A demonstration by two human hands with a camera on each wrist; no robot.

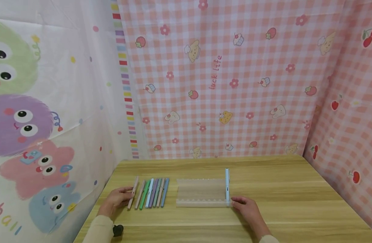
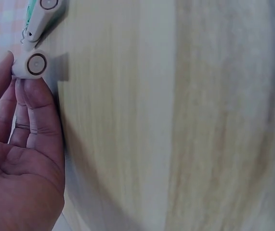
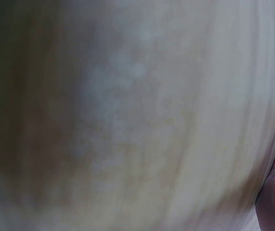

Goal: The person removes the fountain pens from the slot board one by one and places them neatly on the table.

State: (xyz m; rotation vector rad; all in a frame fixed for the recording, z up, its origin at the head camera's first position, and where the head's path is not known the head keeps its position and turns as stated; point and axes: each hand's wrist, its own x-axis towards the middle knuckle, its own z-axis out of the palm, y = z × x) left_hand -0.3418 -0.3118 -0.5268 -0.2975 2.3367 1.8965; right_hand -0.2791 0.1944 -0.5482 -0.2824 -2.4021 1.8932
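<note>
At the left end of a row of pens, my left hand [image 1: 115, 199] pinches a pale pinkish-beige pen [image 1: 136, 182] between thumb and fingers. The left wrist view shows that pen's round end [image 2: 36, 64] at the fingertips. Several pens lie side by side just right of it, among them a green pen [image 1: 144, 194], a purple pen [image 1: 154, 193] and a blue pen [image 1: 165, 192]. A clear plastic pen rack [image 1: 201, 203] with scalloped edges stands right of the row. One light blue pen [image 1: 227, 182] sits in its rightmost slot. My right hand [image 1: 246, 206] has its fingertips at the rack's right end.
The wooden table [image 1: 295, 202] reaches back to a pink checked cloth [image 1: 234, 101]. Printed cloths hang on the left and right too. A small black object [image 1: 117, 230] is beside the left sleeve [image 1: 98, 229], near the front of the table.
</note>
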